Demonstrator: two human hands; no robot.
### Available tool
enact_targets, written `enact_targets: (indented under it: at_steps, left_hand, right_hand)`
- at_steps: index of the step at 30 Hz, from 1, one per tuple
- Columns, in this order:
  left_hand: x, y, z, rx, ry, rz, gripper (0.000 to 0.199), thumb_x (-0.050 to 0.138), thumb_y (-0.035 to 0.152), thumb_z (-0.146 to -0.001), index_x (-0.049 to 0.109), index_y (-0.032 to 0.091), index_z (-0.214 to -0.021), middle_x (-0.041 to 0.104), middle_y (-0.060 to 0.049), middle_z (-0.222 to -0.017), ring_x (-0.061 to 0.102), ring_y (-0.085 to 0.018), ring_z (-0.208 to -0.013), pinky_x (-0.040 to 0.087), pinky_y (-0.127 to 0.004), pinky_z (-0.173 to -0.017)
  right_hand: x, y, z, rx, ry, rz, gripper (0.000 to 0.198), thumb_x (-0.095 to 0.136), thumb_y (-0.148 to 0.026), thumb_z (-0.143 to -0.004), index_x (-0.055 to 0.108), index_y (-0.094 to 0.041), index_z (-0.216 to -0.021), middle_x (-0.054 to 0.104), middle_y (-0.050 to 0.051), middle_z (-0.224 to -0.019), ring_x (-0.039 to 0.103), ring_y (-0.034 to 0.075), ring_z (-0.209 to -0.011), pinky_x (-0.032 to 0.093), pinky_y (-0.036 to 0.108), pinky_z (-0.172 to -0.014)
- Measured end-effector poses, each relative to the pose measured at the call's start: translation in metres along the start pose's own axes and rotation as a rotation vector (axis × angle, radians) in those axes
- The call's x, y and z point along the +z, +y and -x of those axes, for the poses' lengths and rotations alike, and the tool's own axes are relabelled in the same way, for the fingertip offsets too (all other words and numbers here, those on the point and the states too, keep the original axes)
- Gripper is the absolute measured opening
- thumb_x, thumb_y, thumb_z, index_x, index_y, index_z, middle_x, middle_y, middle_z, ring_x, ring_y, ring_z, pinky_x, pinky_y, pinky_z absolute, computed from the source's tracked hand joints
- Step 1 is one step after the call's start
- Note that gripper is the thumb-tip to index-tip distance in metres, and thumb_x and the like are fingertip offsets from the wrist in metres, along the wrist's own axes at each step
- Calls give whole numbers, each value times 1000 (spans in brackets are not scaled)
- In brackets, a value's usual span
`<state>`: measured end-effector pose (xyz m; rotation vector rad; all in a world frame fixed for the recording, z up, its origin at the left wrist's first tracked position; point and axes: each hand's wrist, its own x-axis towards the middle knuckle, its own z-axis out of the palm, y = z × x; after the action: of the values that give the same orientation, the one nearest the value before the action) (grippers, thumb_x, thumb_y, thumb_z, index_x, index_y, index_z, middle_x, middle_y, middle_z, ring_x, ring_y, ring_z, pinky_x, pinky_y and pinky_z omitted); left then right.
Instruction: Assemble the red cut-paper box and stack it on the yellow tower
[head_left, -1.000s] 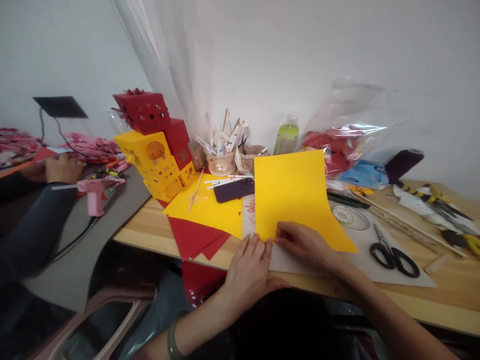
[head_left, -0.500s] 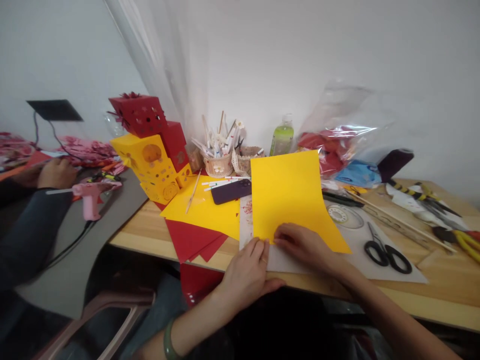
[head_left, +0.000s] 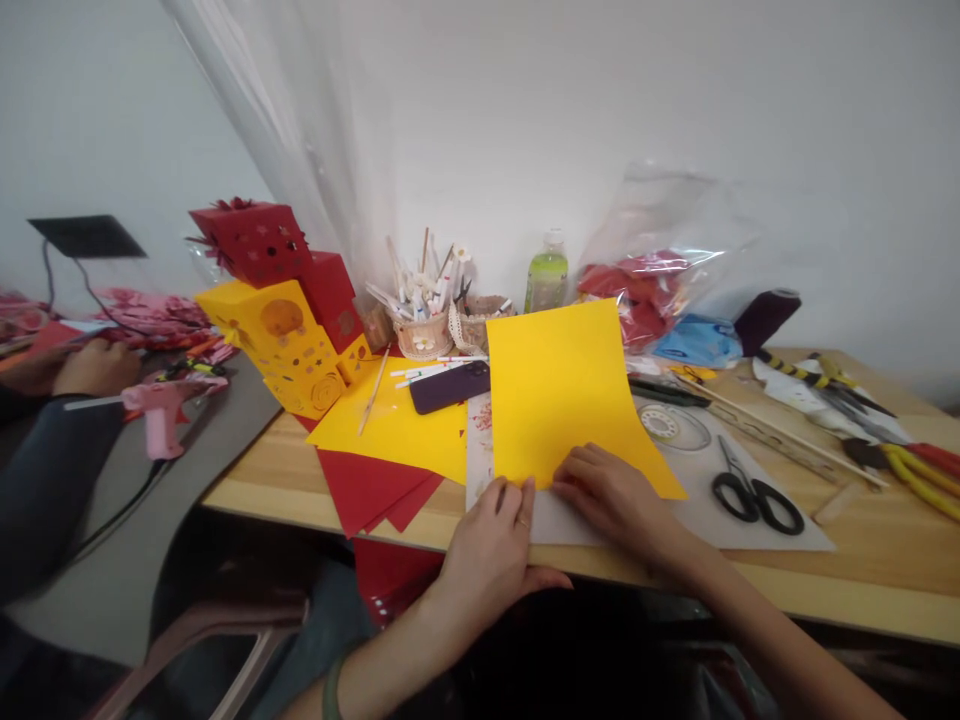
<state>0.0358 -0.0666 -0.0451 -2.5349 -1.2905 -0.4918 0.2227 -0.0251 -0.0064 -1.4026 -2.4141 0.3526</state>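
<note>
A sheet of yellow paper (head_left: 559, 390) lies in front of me, its right side curving outward at the bottom. My left hand (head_left: 491, 535) rests at its lower left corner, fingers stretched onto the near edge and thumb apart. Along the same edge, my right hand (head_left: 604, 495) has its fingers bent and pressed against the paper; the fingertips are partly hidden. Beneath the sheet is a white mat (head_left: 720, 535). Black-handled scissors (head_left: 754, 495) and a roll of clear tape (head_left: 660, 420) lie to the right.
At left stand red and yellow decorated boxes (head_left: 281, 325), beside yellow and red sheets (head_left: 375, 490) and a dark phone (head_left: 450, 387). Behind are a pen basket (head_left: 424, 338) and a green bottle (head_left: 547, 275). Pliers (head_left: 915, 475) lie far right. Another person's hand (head_left: 97, 368) is near a pink glue gun (head_left: 159, 412).
My right hand has slid slightly to the right along the paper's near edge. My left hand stays at the corner. The whole view has shifted a little.
</note>
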Motion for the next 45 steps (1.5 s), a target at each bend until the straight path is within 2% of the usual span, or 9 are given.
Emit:
enact_targets:
  at_steps: [9, 15, 18, 23, 28, 32, 35, 38, 45]
  left_hand:
    - [-3, -1, -1, -4, -33, 5, 102, 54, 76, -60, 50, -1, -127, 60, -16, -99, 54, -28, -98, 54, -36, -80]
    - [-13, 0, -5, -42, -170, 54, 93, 52, 75, -64, 46, 14, -135, 60, -11, -102, 53, -28, -101, 53, -39, -84]
    - [-16, 3, -8, -76, -192, 75, 97, 51, 78, -62, 45, 14, -135, 60, -13, -106, 54, -29, -100, 54, -40, -81]
    - [-10, 8, -6, -56, -122, 80, 107, 45, 83, -59, 48, 5, -131, 59, -17, -120, 52, -33, -107, 51, -46, -90]
    - [3, 16, -1, -70, -5, 71, 106, 31, 85, -65, 52, 1, -127, 59, -19, -122, 51, -36, -112, 43, -54, -99]
    - [7, 23, -7, -88, 66, 93, 98, 30, 79, -71, 57, -3, -118, 61, -22, -114, 55, -31, -108, 54, -41, -84]
    - [1, 24, -13, -78, 5, 93, 88, 40, 73, -74, 51, 5, -128, 61, -17, -108, 58, -26, -95, 57, -36, -72]
    - [-5, 24, -17, -66, -56, 102, 86, 47, 73, -70, 48, 14, -133, 59, -14, -112, 56, -26, -97, 57, -36, -75]
    - [-11, 25, -21, -93, -165, 114, 96, 54, 78, -59, 45, 20, -135, 57, -10, -115, 52, -27, -100, 57, -36, -78]
  right_hand:
    - [-10, 2, -8, 126, -115, -85, 17, 49, -27, -87, 60, -18, -79, 64, 2, -72, 56, 14, -63, 38, 24, -57]
    - [-9, 3, -14, 142, -151, -21, 17, 52, -31, -84, 59, -19, -74, 64, 2, -69, 53, 14, -58, 31, 24, -51]
    - [-9, 5, -10, 95, -121, 5, 17, 51, -29, -86, 59, -20, -75, 63, 2, -71, 54, 15, -60, 33, 25, -53]
    - [-14, 19, 14, -46, -21, 27, 19, 47, -30, -91, 62, -20, -87, 64, 7, -89, 57, 19, -85, 43, 30, -71]
    - [-12, 28, 27, -131, 68, 44, 23, 42, -29, -94, 61, -19, -86, 64, 8, -88, 54, 20, -86, 43, 33, -74]
    - [-7, 25, 26, -133, 119, 49, 23, 42, -27, -94, 59, -18, -81, 61, 7, -80, 52, 19, -78, 42, 32, -69]
    - [-4, 26, 26, -121, 140, 44, 25, 41, -27, -95, 57, -18, -78, 60, 7, -79, 53, 19, -76, 42, 31, -67]
    - [-2, 29, 26, -97, 145, 36, 24, 41, -27, -95, 57, -18, -80, 60, 7, -79, 54, 19, -76, 43, 30, -66]
    - [-9, 33, 22, -6, 60, 6, 20, 44, -29, -93, 57, -18, -81, 61, 6, -80, 57, 17, -73, 42, 28, -64]
